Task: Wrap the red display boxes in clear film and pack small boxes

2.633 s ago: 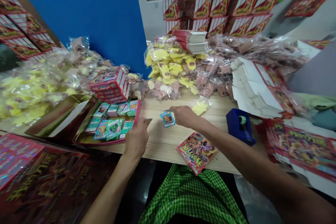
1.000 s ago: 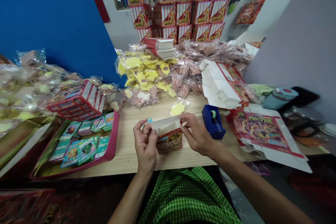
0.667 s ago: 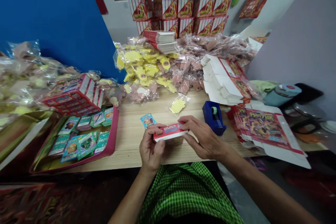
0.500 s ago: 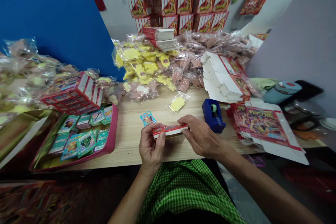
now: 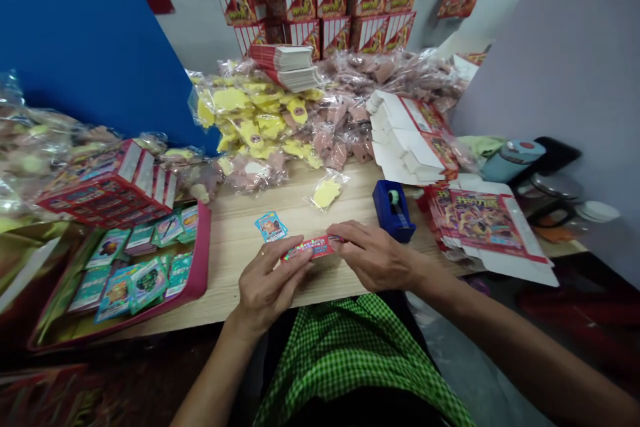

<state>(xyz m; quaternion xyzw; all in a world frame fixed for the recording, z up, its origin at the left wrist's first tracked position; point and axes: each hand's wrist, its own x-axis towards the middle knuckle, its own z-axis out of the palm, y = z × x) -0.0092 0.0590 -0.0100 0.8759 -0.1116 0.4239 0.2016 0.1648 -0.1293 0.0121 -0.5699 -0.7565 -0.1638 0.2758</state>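
Observation:
Between my two hands is a red printed cardboard box (image 5: pixel 316 248), its narrow edge facing up, just above or on the wooden table. My left hand (image 5: pixel 267 280) grips its left end, thumb and fingers along the edge. At the right end my right hand (image 5: pixel 370 257) pinches it with the fingers closed. Much of the box is hidden under the hands. Just beyond my left hand lie a few blue picture cards (image 5: pixel 271 226), slightly fanned. A yellow shape in a clear bag (image 5: pixel 326 194) rests farther back on the table.
A pink-rimmed tray (image 5: pixel 201 250) of cards stands left, with stacked red boxes (image 5: pixel 113 183) behind it. To the right are a blue tape dispenser (image 5: pixel 393 211) and flattened cartons (image 5: pixel 493 223). Bagged yellow pieces (image 5: pixel 250 110) and a booklet-like stack (image 5: pixel 287 65) line the back.
Earlier my left hand was near the card tray and my right at the blue cards. Both then took the box; its white open flap got folded down, and now its red printed edge faces up.

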